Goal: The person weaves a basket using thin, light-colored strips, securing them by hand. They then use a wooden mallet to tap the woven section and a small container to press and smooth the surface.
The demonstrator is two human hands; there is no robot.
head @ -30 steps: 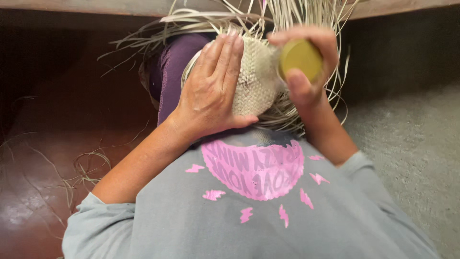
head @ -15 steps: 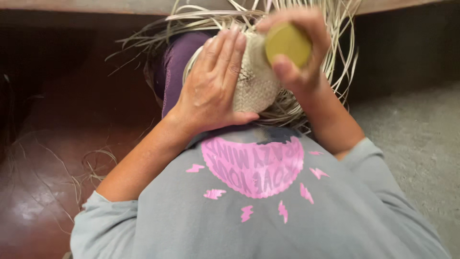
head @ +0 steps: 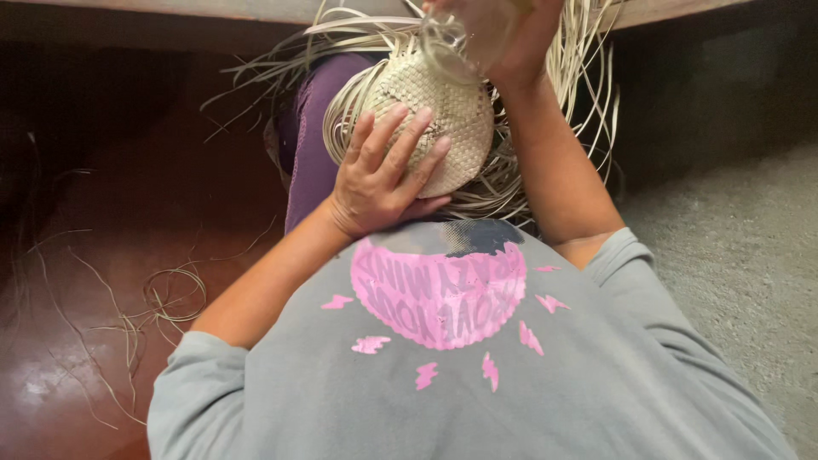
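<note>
On dark floor (head: pixel 128 213), pale woven dome (head: pixel 443 111) trails loose straw strips (head: pixel 588 77).

Home weaving spot: loose straw strands (head: pixel 128 324) on floor (head: pixel 102 213).

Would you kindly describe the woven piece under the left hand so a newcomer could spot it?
Start at the grey shirt and look above its pink print. The left hand rests flat on a pale, domed woven piece. Unlike the loose straw strips around it, it is tightly plaited.
</note>
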